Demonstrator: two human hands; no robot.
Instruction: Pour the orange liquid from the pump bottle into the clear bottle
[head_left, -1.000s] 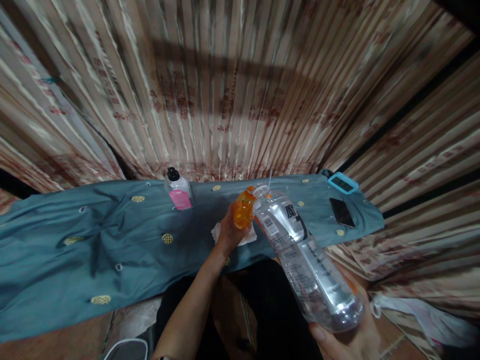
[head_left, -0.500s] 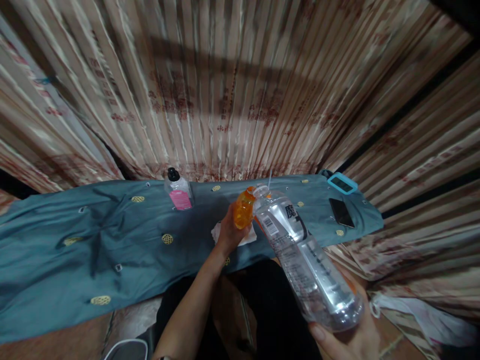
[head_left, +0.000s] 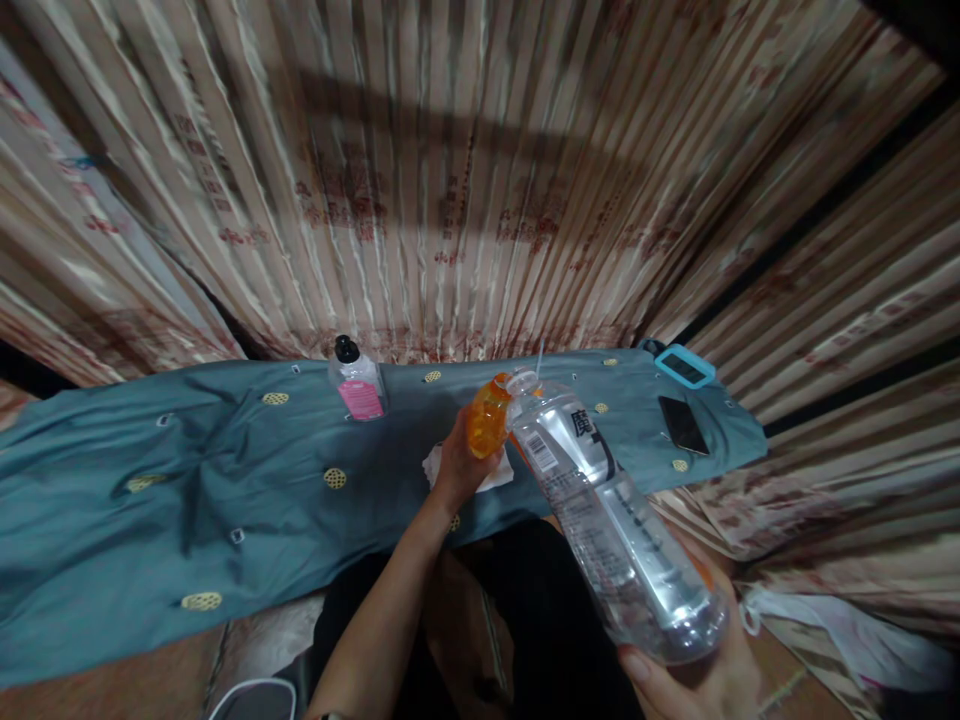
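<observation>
My left hand (head_left: 460, 459) is wrapped round a small orange bottle (head_left: 488, 422) above the cloth. My right hand (head_left: 694, 668) grips the lower end of a large clear plastic bottle (head_left: 616, 520) with a silver label. That bottle is tilted, and its mouth meets the orange bottle's neck. Whether liquid passes between them I cannot tell. A thin straw-like stick shows just behind the clear bottle's mouth. Beneath my left hand lies a white tissue (head_left: 495, 475).
A clear bottle with a pink label and black cap (head_left: 360, 385) stands to the left on the teal patterned cloth (head_left: 292, 510). At the right lie a black phone (head_left: 683, 425) and a blue-framed device (head_left: 684, 367). Pleated curtains (head_left: 450, 180) hang behind. A white plastic bag (head_left: 847, 630) is low right.
</observation>
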